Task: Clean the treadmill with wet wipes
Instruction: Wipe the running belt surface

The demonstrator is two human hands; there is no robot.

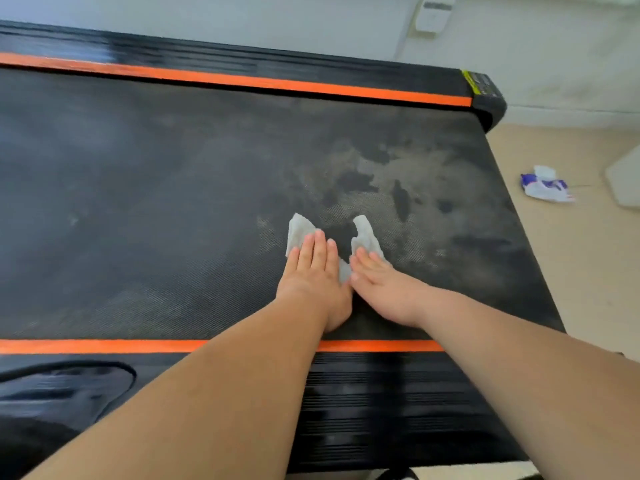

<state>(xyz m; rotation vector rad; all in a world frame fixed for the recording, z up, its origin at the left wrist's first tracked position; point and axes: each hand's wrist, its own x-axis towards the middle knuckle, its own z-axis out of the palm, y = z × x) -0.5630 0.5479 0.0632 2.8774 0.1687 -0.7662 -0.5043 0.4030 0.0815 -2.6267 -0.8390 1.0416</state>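
While flat, wipe (365, 237) points away.

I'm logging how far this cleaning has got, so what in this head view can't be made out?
- The wet wipe: its middle is hidden under the left hand and right hand, so one sheet or two is unclear.
- Print on the wipes packet on the floor: too small.
- The treadmill: its left part is cut off by the frame edge.
- Yellow label on the far corner: blurred.

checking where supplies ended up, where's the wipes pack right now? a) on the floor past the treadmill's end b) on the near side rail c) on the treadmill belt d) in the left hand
a: the wipes pack lies on the beige floor beyond the belt, while both hands press a wipe.
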